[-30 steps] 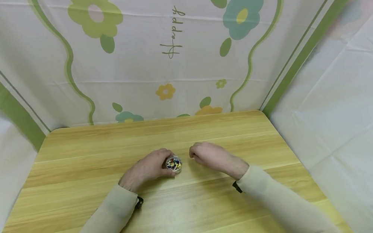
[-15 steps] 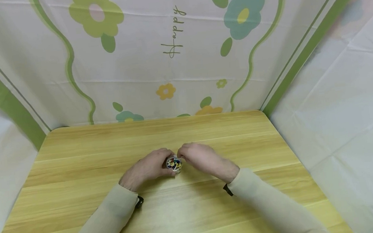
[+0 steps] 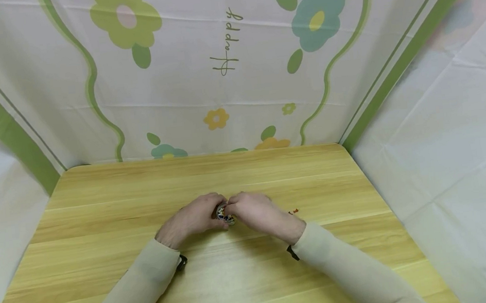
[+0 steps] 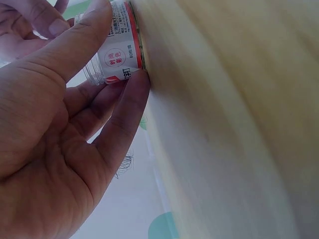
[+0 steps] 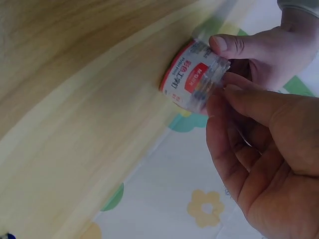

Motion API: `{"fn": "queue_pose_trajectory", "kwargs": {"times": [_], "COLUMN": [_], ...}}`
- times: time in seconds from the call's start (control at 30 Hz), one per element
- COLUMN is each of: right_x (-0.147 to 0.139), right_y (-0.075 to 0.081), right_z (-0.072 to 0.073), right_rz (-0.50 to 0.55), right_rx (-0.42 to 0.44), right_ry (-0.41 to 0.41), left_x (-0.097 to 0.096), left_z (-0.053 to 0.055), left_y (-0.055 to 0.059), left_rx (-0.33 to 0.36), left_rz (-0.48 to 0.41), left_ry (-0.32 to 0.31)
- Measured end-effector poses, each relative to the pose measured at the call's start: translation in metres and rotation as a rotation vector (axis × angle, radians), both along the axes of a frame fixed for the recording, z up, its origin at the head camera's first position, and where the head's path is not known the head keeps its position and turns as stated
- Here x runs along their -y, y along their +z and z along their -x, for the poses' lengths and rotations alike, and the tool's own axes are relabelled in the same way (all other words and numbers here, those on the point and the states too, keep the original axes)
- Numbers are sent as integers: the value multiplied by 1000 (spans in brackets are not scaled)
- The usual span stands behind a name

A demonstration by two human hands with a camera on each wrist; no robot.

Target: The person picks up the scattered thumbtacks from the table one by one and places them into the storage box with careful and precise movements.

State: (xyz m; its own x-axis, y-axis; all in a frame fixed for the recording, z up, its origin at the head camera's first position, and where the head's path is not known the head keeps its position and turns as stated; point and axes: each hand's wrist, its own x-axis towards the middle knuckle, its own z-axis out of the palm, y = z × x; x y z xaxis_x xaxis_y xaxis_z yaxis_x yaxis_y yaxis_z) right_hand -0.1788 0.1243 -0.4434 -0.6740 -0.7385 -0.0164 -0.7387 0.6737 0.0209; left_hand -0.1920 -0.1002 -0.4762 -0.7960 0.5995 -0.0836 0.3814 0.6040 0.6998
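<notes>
My left hand point(image 3: 197, 215) holds a small clear jar of push pins point(image 3: 227, 219), thumb on one side and fingers on the other. The jar stands on the wooden table, and its white and red label point(image 5: 192, 74) shows in the right wrist view. Multicoloured pins fill it. My right hand point(image 3: 260, 214) is at the jar's open mouth with thumb and fingers bent close together. Whether a pin is between those fingertips is hidden. Beside the right wrist, a few small red and dark pins point(image 3: 295, 211) lie on the table.
The wooden table point(image 3: 140, 181) ends at a white hanging cloth point(image 3: 183, 79) with printed flowers. More white sheeting point(image 3: 458, 150) hangs along both sides. In the right wrist view a small dark blue object point(image 5: 7, 236) shows at the lower left corner.
My right hand has moved left from beside the jar to its mouth, covering part of the pins. Small pins on the table now show past the right wrist. The left hand keeps its place.
</notes>
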Motion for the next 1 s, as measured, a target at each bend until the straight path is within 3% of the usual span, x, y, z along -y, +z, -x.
{"fn": "queue_pose_trajectory", "kwargs": {"times": [0.33,0.53,1.0], "right_x": [-22,-46,-91], "right_y": [13,15,27], "right_z": [5,9,14], "right_rz": [55,-8,-92], "right_rx": [78,92,240], "right_ry": [-57,-71,-144], "left_x": [-1,-1,-1], "left_z": [-1,-2,-1], "left_y": [0,1,0], "left_rx": [3,-13,-6], "left_rz": [18,31,54], "left_ry": [9,15,21]}}
